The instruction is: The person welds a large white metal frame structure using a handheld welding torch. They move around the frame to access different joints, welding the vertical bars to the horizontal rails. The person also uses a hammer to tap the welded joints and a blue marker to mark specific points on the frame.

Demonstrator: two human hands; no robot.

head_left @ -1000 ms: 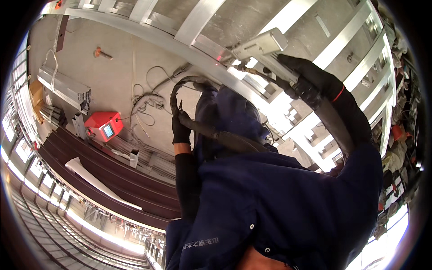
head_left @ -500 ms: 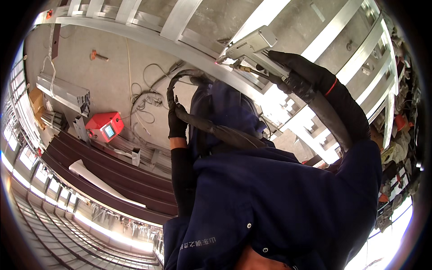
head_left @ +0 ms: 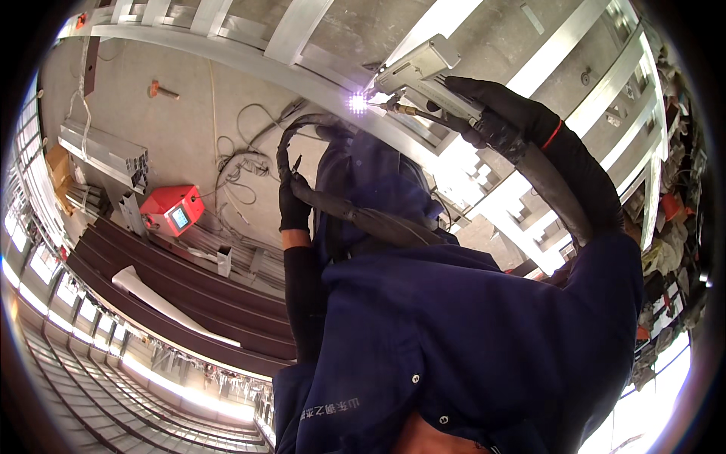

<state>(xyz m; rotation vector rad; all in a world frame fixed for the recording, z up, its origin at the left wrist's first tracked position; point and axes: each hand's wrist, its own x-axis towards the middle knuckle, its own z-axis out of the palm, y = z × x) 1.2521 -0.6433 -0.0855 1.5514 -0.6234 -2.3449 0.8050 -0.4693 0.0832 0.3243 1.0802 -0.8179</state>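
Note:
My right hand (head_left: 514, 113), in a black glove, is closed round a handheld welding gun (head_left: 418, 68) with a grey metal body. A thin brass-fitted tube (head_left: 404, 110) runs beside its nozzle. At the nozzle tip a bright violet-white spark (head_left: 358, 103) glows on a long bar of the silvery metal frame (head_left: 302, 78). The gun's thick dark hose (head_left: 556, 189) runs back along my right forearm. My left hand (head_left: 293, 210), also black-gloved, is closed on a looped dark cable (head_left: 333, 203) beside my knee; its fingers are partly hidden.
A red box with a small screen (head_left: 172, 209) stands on the floor at left, near stacked metal tubes (head_left: 106, 155). Loose cables (head_left: 246, 163) lie by my leg. Long brown beams (head_left: 189, 291) carry a white strip (head_left: 151, 303). An orange-headed tool (head_left: 162, 89) lies farther off.
A bright spark has appeared at the gun's tip, where only a faint red dot showed before. The gun and my right hand have shifted slightly left and up in view.

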